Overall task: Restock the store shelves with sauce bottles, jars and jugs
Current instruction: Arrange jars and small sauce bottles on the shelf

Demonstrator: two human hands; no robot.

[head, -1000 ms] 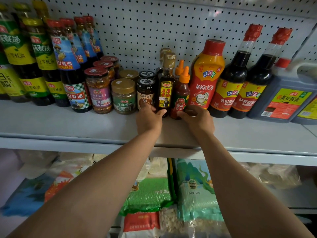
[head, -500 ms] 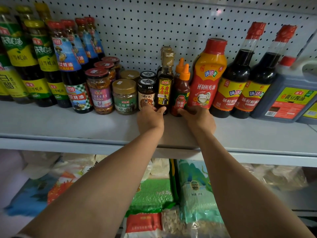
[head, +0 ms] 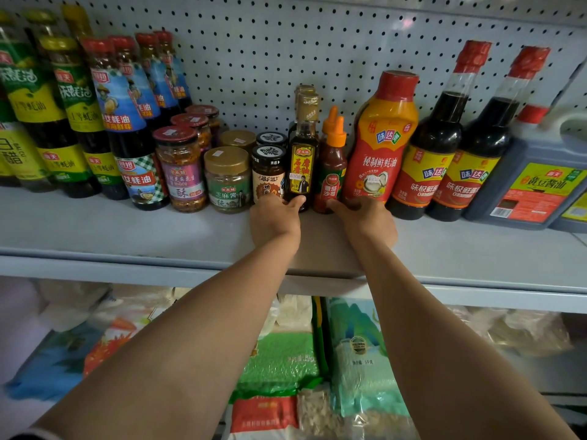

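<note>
Head view: left hand (head: 275,221) grips dark bottle (head: 301,160); right hand (head: 365,221) fingers apparently grip ketchup bottle (head: 332,173); two each.

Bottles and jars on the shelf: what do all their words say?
"味达" on the red squeeze bottle.
"秘制鲜蚝油" below it on that bottle.
"芝麻酱" on the gold-lidded jar.
"番茄沙司" on the small orange-capped bottle.
"黄豆酱油" on the jug.
"酥" on the red-lidded jar.
Smaller print everywhere is too blurred to read.

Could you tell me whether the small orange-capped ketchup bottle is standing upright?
Upright: the ketchup bottle stands on the shelf, nozzle pointing up.
</note>
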